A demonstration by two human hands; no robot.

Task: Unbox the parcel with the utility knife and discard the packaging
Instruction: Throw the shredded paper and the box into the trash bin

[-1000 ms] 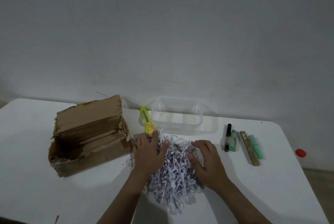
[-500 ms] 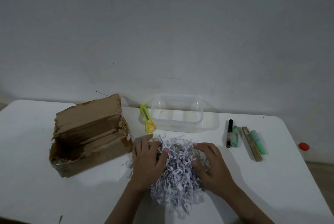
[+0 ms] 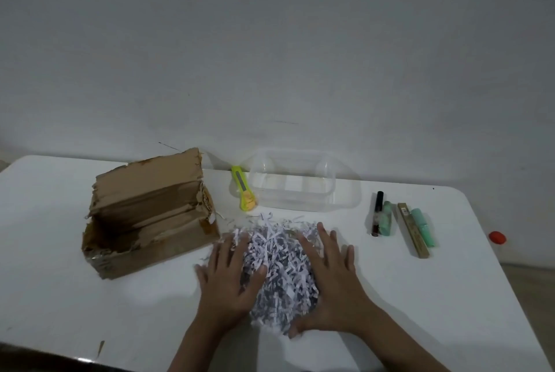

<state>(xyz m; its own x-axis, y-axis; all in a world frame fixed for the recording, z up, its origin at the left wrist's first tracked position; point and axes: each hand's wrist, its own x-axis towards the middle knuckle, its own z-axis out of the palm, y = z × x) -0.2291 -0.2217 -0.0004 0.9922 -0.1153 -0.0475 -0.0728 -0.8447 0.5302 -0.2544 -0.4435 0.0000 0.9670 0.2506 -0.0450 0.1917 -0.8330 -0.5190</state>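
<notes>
cardboard box (image 3: 150, 215) open, plastic tub (image 3: 345, 194) bare

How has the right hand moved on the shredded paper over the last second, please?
Yes: the right hand has opened flat and slid toward the person, away from the clear tray.

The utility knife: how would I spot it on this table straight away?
Find the clear plastic tub at the table's far edge. The utility knife lies just to its left, between it and the torn cardboard box. It alone is bright yellow-green.
</notes>
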